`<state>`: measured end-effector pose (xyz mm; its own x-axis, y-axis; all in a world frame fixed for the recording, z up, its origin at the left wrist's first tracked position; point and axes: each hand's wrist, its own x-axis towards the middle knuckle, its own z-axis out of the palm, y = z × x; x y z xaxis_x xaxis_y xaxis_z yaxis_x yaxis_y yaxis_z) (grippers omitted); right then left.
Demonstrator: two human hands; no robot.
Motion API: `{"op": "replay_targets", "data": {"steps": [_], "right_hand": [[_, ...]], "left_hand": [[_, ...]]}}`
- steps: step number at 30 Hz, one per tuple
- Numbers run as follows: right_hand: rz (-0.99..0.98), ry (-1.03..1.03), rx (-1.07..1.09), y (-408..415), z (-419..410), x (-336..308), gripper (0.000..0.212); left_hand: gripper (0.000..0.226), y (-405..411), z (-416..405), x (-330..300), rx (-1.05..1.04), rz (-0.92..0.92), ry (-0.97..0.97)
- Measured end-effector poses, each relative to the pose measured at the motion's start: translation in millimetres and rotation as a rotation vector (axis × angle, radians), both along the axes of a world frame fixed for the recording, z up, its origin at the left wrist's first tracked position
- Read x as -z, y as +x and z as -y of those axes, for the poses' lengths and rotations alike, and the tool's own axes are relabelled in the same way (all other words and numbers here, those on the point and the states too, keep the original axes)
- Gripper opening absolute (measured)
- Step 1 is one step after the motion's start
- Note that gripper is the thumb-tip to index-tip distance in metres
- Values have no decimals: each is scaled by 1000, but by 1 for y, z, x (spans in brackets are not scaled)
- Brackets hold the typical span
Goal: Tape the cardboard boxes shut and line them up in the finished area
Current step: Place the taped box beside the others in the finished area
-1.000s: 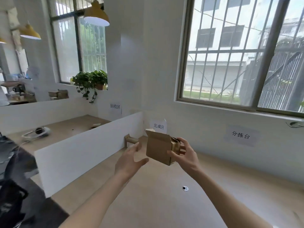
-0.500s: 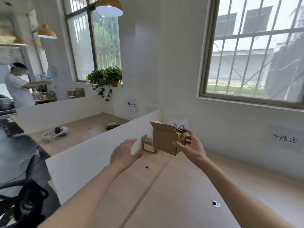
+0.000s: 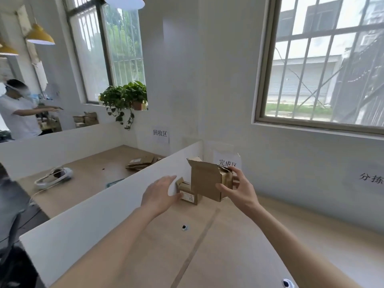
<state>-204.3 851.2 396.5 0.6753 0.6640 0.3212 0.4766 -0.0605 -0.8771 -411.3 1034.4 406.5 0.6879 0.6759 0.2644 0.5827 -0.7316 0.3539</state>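
Observation:
My right hand [image 3: 236, 189] grips a small brown cardboard box [image 3: 205, 181] above the wooden table [image 3: 228, 246], its top flap standing up. Thumb lies on the near face, fingers curl round the far side. A second small box [image 3: 188, 194] with a white label sits on the table in the corner by the white divider [image 3: 99, 206], under a paper sign [image 3: 227, 163] on the wall. Another box [image 3: 194, 160] peeks out behind the held one. My left hand [image 3: 161, 193] is spread, fingers relaxed, its fingertips at the labelled box; whether they touch it is unclear.
Beyond the divider lies another table with flattened cardboard [image 3: 142, 162] and a white headset [image 3: 55, 176]. A person [image 3: 18, 113] stands at far left. Cable holes [image 3: 184, 227] dot my table. A plant [image 3: 124, 97] sits on the window sill.
The view has swung left and closer to the corner. My right hand carried the box toward the corner, and my left hand reached forward to the labelled box.

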Motion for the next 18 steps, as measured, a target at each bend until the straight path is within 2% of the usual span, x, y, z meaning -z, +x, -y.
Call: {"op": "replay_targets", "data": {"steps": [10, 18], "right_hand": [[-49, -117, 34, 53, -85, 61, 68], [-131, -236, 18, 103, -201, 168, 70]], "left_hand": [[69, 60, -91, 62, 24, -35, -116], [73, 110, -193, 170, -33, -156, -306]]}}
